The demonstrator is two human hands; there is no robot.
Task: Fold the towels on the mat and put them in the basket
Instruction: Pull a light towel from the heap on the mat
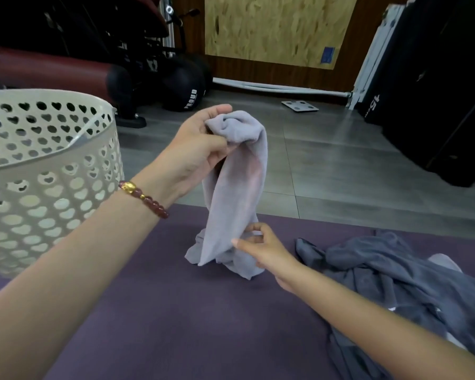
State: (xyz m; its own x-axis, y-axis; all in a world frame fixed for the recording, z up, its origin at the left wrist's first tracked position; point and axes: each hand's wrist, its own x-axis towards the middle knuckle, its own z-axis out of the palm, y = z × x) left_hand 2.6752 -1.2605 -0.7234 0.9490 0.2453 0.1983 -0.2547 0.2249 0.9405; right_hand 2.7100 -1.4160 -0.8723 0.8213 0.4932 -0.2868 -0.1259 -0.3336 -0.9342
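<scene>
Towel held upright over the mat, one grip at each end.

Pale lilac cloth towel (pixel 239 187) hangs bunched from the left grip (pixel 200 149), whose fingers and thumb are curled tight round its gathered top end, a red bead bracelet with a gold charm (pixel 146 200) on that wrist. The towel's crumpled lower end rests on the purple exercise mat (pixel 176 311) near its far edge. The right grip (pixel 261 250) pinches the towel's right-hand edge low down, between thumb and curled forefinger, just above the mat. A heap of dark grey cloth towels (pixel 395 283) lies unfolded along the mat's right side. The cream plastic basket pierced with heart-shaped holes (pixel 52 187) stands at the mat's far left corner, well apart from the lilac towel.
</scene>
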